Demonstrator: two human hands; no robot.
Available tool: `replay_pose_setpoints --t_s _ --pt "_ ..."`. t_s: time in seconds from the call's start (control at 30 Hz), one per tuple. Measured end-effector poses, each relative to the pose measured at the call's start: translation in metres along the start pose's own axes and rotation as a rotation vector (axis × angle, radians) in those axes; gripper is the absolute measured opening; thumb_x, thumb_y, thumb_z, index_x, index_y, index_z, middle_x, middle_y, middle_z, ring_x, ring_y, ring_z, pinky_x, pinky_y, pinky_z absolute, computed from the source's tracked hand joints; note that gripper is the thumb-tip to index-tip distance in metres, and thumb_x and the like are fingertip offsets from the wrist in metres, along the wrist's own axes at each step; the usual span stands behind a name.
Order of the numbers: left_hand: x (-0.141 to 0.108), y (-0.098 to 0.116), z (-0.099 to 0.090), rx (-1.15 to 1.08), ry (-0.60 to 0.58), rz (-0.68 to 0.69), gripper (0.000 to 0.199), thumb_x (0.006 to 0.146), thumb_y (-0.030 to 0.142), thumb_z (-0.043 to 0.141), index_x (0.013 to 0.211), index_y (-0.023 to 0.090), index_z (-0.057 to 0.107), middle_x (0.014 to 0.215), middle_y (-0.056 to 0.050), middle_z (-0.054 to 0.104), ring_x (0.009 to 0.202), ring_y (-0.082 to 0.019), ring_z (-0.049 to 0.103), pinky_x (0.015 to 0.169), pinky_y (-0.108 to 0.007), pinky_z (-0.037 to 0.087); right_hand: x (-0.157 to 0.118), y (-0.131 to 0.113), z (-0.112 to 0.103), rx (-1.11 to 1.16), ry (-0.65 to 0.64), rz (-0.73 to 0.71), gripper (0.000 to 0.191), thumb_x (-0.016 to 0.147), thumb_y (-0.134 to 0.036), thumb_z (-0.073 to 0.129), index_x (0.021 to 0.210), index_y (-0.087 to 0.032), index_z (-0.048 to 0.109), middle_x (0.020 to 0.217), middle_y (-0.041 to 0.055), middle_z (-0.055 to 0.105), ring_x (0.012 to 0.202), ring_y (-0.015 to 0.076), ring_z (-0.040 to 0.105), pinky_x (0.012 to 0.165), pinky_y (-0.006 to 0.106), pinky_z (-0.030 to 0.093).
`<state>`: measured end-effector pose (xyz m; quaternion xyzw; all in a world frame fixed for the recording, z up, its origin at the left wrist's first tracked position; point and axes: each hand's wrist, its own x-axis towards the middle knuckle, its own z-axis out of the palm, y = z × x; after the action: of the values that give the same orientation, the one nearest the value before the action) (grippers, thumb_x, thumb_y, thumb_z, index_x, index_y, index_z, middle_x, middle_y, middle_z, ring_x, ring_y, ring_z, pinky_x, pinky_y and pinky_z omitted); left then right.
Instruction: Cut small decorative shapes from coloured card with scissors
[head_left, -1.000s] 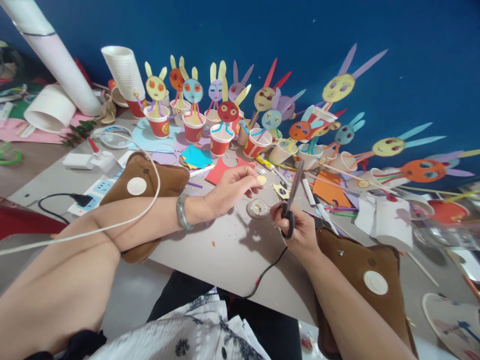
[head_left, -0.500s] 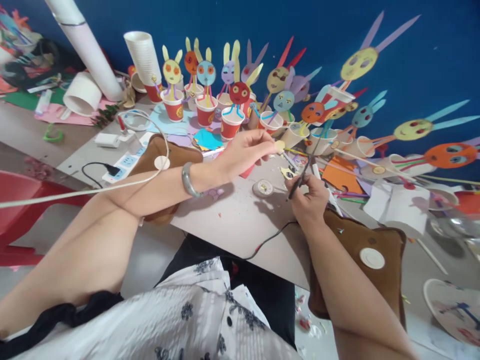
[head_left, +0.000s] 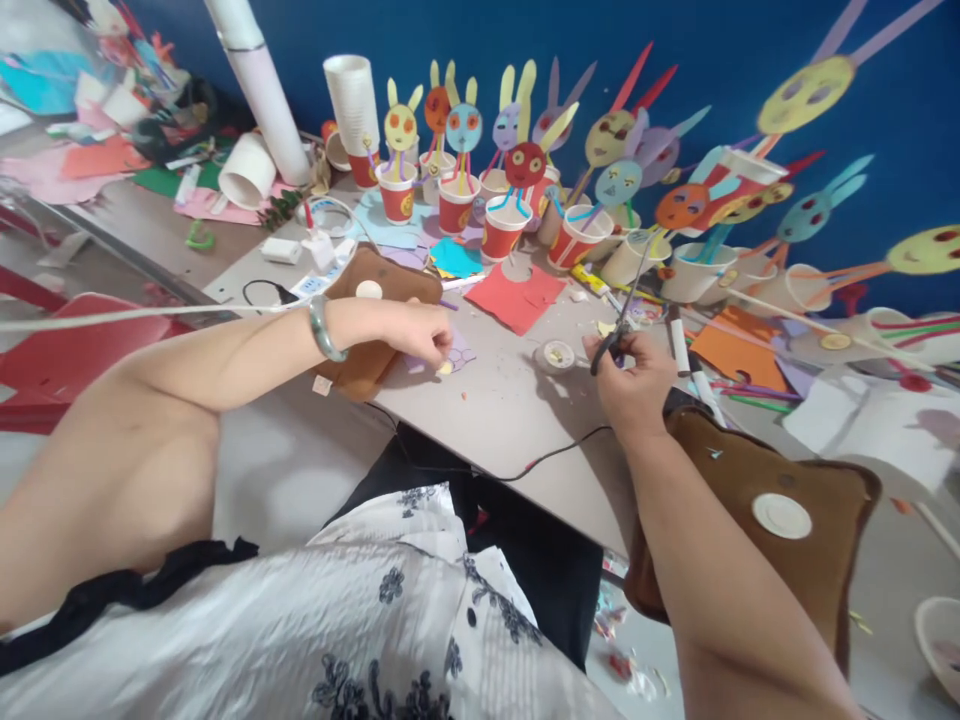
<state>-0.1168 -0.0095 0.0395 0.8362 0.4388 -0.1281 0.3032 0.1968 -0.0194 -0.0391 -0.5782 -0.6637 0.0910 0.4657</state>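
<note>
My left hand (head_left: 421, 332) is closed, fingertips pointing down at a small yellow paper disc (head_left: 446, 368). The disc lies at or just above a purple paper piece with drawn outlines (head_left: 463, 356), partly hidden by the hand. Dark-handled scissors (head_left: 618, 335) are in my right hand (head_left: 639, 372), their blades pointing away toward the cups. Just left of the scissors sits a roll of tape (head_left: 558, 355). A red paper sheet (head_left: 517, 292) with a round cut-out lies beyond, between my hands.
Paper cups with rabbit-faced figures, such as a red-faced one (head_left: 525, 165), line the blue wall. A brown cushion (head_left: 757, 510) lies under my right forearm, another (head_left: 375, 350) by my left. Orange paper (head_left: 739, 345), markers (head_left: 679, 340) and a white cable (head_left: 150, 317) are around.
My left hand has moved left and down with the yellow disc, from near the scissors to the purple paper, uncovering the red sheet. My right hand still holds the scissors. The view has shifted.
</note>
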Motion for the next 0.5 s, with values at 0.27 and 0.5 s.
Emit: replay_pose_setpoints --t_s 0.27,0.5 --pt "-0.010 -0.009 0.022 0.248 0.008 -0.036 0.020 0.076 0.032 0.062 0.063 0.017 0.064 0.056 -0.002 0.056 0.062 -0.014 0.043 0.073 -0.034 0.029 -0.001 0.000 0.003 -0.059 -0.058 -0.096 0.034 0.074 -0.044 0.071 0.061 -0.026 0.045 0.061 0.0025 0.057 0.063 0.0223 0.059 0.064 0.037 0.046" --pt "-0.009 -0.022 0.021 0.265 0.059 0.016 0.015 0.077 0.028 0.057 0.066 0.019 0.062 0.065 -0.003 0.060 0.066 -0.016 0.046 0.074 -0.033 0.030 -0.001 0.000 0.001 -0.071 -0.048 -0.109 0.035 0.076 -0.047 0.069 0.060 -0.027 0.045 0.060 0.0039 0.059 0.062 0.0238 0.059 0.064 0.040 0.047"
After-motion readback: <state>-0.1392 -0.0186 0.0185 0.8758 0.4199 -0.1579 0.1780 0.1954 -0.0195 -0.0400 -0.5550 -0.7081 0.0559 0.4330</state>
